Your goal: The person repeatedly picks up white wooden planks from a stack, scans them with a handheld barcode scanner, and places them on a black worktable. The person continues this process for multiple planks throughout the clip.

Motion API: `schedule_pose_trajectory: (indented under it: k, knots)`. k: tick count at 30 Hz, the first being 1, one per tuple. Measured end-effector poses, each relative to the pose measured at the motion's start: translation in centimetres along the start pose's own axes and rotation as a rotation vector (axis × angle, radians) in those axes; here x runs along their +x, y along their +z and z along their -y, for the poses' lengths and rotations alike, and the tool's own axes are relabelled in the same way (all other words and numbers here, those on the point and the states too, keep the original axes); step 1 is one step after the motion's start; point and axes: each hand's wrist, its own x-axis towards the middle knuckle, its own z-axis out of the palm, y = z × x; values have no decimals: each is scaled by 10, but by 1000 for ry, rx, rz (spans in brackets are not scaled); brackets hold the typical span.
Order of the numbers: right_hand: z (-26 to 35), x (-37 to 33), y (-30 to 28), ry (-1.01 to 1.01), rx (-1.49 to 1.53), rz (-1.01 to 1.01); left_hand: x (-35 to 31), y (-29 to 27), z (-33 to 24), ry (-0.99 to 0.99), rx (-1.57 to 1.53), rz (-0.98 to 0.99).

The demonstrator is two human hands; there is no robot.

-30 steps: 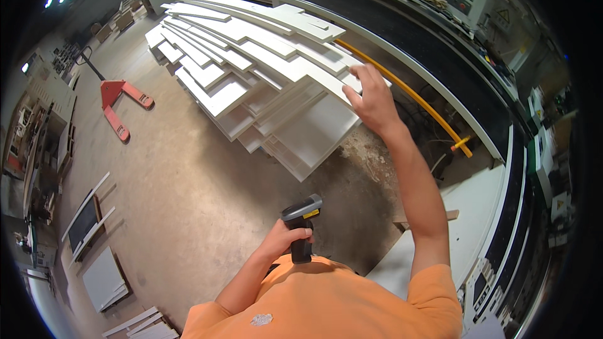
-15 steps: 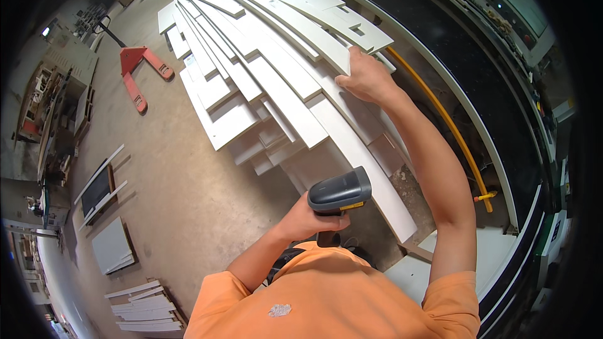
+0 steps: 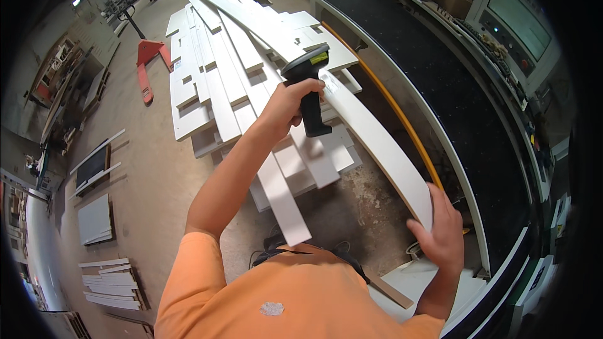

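Note:
A black barcode scanner (image 3: 312, 112) is gripped in my left hand (image 3: 292, 103), with its head raised above the white boards. Its front points toward a small label on a long white board (image 3: 386, 141). My right hand (image 3: 443, 229) is closed around this board's near end, thumb on one side and fingers on the other. The board slants from the stack toward the lower right. Under and beyond my left hand lies the stack of white boards (image 3: 220, 103), in mixed lengths and overlapping. My left forearm hides part of it.
A black-topped conveyor (image 3: 433, 69) runs along the right, with a yellow-orange bar (image 3: 389, 91) beside it. Farther right stands a control panel (image 3: 518, 16). On the floor at left are a red pallet jack (image 3: 146, 69) and several white strips (image 3: 113, 285).
My left hand has carried the scanner up and forward over the boards. My right hand has moved down and right, drawing a long board's near end away from the stack.

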Motion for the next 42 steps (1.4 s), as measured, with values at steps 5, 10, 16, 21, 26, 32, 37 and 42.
schedule_pose_trajectory:
  k: [5, 10, 16, 21, 26, 32, 37, 42]
  knots:
    - [-114, -130, -20, 64, 49, -103, -3, 92, 28, -132, -293, -168]
    - [-194, -192, 13, 186, 162, -193, -23, 178, 53, -118, -103, -40]
    - [-205, -172, 56, 397, 95, -167, 1, 259, 76, 6, -13, 133]
    - [-212, -95, 73, 408, 114, -245, 34, 327, 126, -83, -28, 213]
    - [-232, -58, 49, 476, 82, -227, 106, 371, 153, -192, 9, 269]
    - [-315, 17, 25, 522, 218, -185, 184, 403, 135, -162, 232, 390]
    - [-419, 74, 10, 417, 37, -113, 225, 342, 28, 225, 582, 458]
    - [-476, 114, 22, 430, -236, -76, 243, 191, -61, 302, 1097, 41]
